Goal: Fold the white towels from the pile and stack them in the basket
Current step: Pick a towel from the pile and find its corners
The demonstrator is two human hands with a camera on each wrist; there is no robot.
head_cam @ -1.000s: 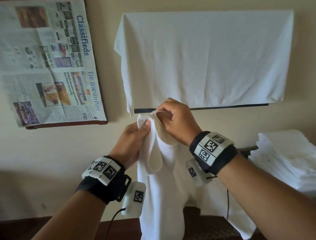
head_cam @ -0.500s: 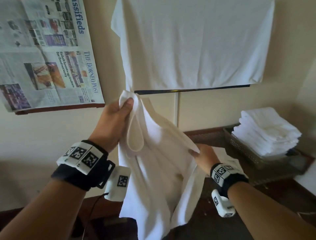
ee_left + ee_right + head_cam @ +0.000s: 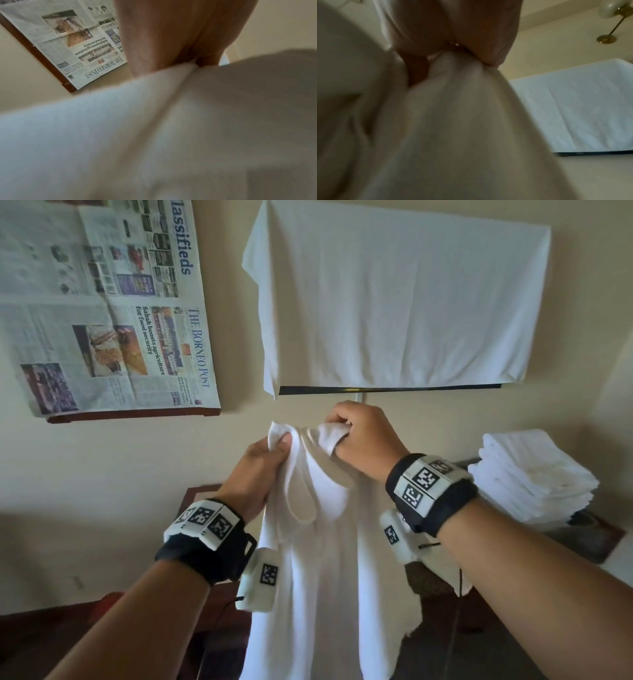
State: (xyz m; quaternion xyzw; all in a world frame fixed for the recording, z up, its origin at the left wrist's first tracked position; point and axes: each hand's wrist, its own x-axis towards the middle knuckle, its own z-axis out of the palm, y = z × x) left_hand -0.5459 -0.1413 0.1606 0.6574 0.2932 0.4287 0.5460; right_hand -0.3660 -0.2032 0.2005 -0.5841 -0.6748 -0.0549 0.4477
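Holding the white towel (image 3: 329, 559) up by its top edge, the left hand (image 3: 263, 470) and right hand (image 3: 363, 440) each keep a pinching grip; next they likely match corners, then stack it with the folded towels (image 3: 534, 474) at right.

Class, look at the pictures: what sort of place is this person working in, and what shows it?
Probably a hotel room or its laundry corner: folded white towels stacked high, a brass wall lamp, and a newspaper covering a framed board.
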